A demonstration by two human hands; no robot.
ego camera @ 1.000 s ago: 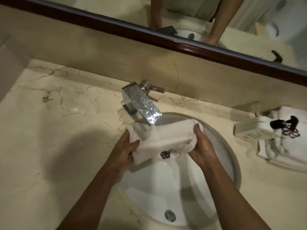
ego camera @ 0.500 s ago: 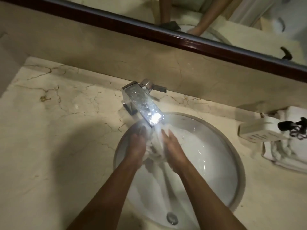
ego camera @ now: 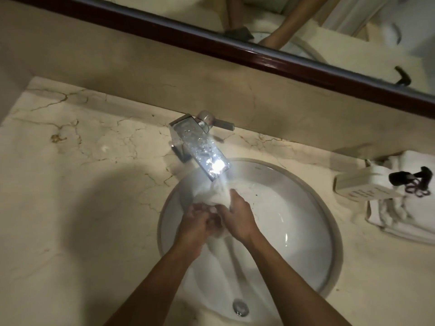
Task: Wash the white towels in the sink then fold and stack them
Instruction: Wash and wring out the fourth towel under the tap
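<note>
A wet white towel (ego camera: 213, 195) is bunched up inside the round white sink (ego camera: 303, 222), right under the running chrome faucet (ego camera: 200, 150). My left hand (ego camera: 196, 222) grips the lower part of the bunch, fingers curled round it. My right hand (ego camera: 237, 216) holds the same towel from the right, fingers wrapped over the top. Both hands are pressed close together and hide most of the cloth. A strand of the towel or water trails down the basin toward the drain (ego camera: 240, 307).
More white towels (ego camera: 400, 215) with a dark flower mark lie stacked on the marble counter (ego camera: 82, 196) at the right, beside a white soap box (ego camera: 357, 187) and a dark small object (ego camera: 410, 177). A wood-framed mirror (ego camera: 259, 55) runs along the back wall.
The towel was stretched flat between my hands under the tap one second ago. It is now crumpled into a bunch, and my hands have come together and lowered into the basin.
</note>
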